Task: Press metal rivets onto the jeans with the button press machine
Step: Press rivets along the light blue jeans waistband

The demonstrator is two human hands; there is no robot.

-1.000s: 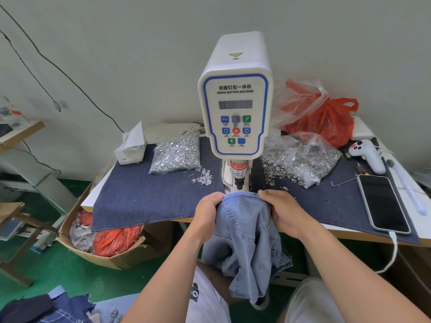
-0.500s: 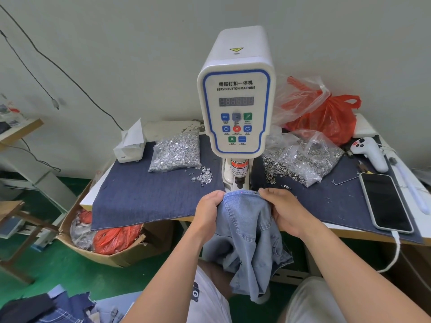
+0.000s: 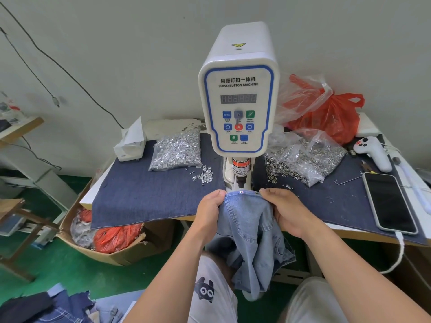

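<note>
Left hand [image 3: 211, 209] and right hand [image 3: 283, 209] grip, fingers [image 3: 268, 192] curled.

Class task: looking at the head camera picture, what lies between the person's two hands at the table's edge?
In the head view, the jeans' folded edge spans from left hand to right hand, under the machine's press head.

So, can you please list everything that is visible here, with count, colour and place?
button press machine: one, white and blue, table centre
jeans: one, light blue, edge under the press head
bag of rivets: one, silver, left of machine
bag of ring parts: one, silver, right of machine
red plastic bag: one, back right
phone: one, black, right edge
tissue box: one, white, back left
cardboard box: one, brown, floor left
hands: left, right, both gripping the jeans
</note>
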